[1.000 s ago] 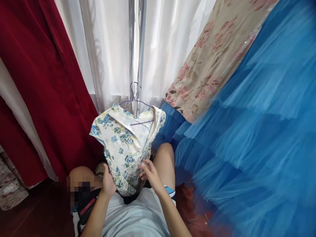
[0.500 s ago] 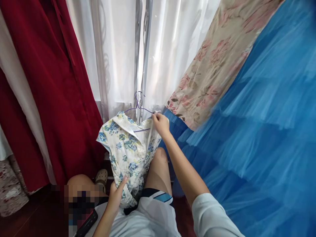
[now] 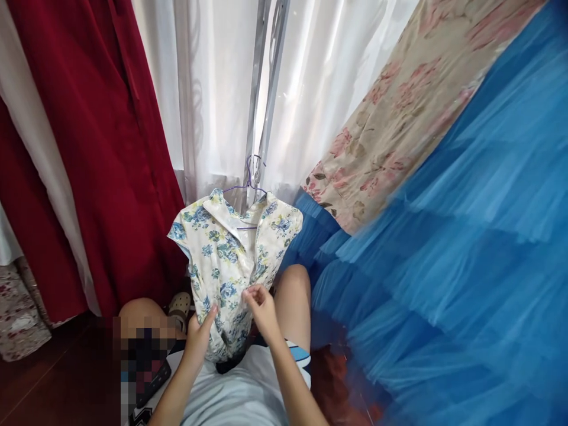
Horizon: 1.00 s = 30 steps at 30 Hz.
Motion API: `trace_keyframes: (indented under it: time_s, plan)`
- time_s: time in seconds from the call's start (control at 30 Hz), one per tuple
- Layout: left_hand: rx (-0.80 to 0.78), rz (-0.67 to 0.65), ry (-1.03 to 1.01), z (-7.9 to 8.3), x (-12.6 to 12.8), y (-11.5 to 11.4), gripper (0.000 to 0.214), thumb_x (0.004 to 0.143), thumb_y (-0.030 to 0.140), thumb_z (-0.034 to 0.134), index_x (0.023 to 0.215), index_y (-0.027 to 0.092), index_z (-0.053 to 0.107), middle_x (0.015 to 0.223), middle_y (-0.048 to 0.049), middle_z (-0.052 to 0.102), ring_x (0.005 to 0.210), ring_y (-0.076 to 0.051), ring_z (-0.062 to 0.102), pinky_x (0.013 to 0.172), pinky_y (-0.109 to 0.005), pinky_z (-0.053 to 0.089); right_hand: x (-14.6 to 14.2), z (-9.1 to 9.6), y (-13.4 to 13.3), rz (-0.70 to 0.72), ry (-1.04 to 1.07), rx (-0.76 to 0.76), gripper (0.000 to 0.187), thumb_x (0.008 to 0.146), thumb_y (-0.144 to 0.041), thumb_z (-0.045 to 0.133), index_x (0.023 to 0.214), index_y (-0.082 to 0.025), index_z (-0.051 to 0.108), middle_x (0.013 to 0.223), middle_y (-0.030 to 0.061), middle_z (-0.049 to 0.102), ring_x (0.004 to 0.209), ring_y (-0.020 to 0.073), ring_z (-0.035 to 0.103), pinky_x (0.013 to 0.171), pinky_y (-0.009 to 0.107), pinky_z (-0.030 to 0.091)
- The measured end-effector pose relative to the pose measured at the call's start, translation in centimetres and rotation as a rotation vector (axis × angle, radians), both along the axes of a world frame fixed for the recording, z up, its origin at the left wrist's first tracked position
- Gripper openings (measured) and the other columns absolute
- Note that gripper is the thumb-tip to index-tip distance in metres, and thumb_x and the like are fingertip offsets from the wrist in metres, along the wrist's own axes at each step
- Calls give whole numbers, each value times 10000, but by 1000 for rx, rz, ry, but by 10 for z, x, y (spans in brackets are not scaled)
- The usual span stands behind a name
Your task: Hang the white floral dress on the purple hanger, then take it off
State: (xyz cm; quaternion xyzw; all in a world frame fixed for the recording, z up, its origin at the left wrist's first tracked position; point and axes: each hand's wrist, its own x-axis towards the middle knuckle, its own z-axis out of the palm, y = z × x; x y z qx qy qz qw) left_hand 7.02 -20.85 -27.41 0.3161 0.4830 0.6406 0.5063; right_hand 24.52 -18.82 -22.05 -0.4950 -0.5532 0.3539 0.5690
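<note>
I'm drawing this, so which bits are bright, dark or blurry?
In the head view, the white curtain glows brightly; in the head view, the floor at lower left is dark; also in the head view, the blue ruffles look smeary, while the flowery top looks clearer.

The shirt is creamy white with blue flowers, green leaves and little bits of yellow, and its thin hanger is purple. The long cloth on the left is dark red, and the curtain is white. On the right, a tan cloth has pink flowers, and the frilly skirt is bright blue.
</note>
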Motion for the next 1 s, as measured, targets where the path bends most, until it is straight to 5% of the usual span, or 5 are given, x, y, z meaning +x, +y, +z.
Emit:
trace_keyframes:
  time_s: [0.13,0.4,0.67,0.83,1.0]
  plan:
    - [21,-14,4,4,-1,-3,468,779,390,756,1186,174,672,1279,-119,649,1260,-290,556,1101,-436,406,-16,-14,-1,90,11,-79,292,837,-465,608,827,-175,579,729,30,610,648,169,538,614,275,425]
    - [-54,-34,-133,10,7,-3,452,769,358,766,1162,161,659,1241,-138,663,1215,-292,591,1049,-420,462,-9,16,14,103,-173,-127,122,797,-267,555,710,-182,546,600,-7,589,557,144,535,574,252,404]
    - [250,451,414,11,9,-2,537,775,371,730,1251,210,540,1325,-121,547,1263,-263,504,1103,-414,369,-8,6,-3,154,-70,-216,167,766,-295,636,677,-174,563,530,4,603,496,138,534,510,242,379]
    - [359,-35,462,19,43,7,299,885,395,588,1097,186,613,1111,-112,649,1066,-226,615,968,-348,466,-13,11,-4,147,-22,-239,161,773,-311,636,712,-172,583,508,3,618,424,124,503,446,233,363]
    - [348,-72,429,26,58,17,244,877,334,564,1045,170,633,1026,-102,685,989,-223,642,910,-311,478,-9,37,8,281,31,-271,184,764,-307,634,656,-177,560,471,-7,608,345,102,444,389,226,336]
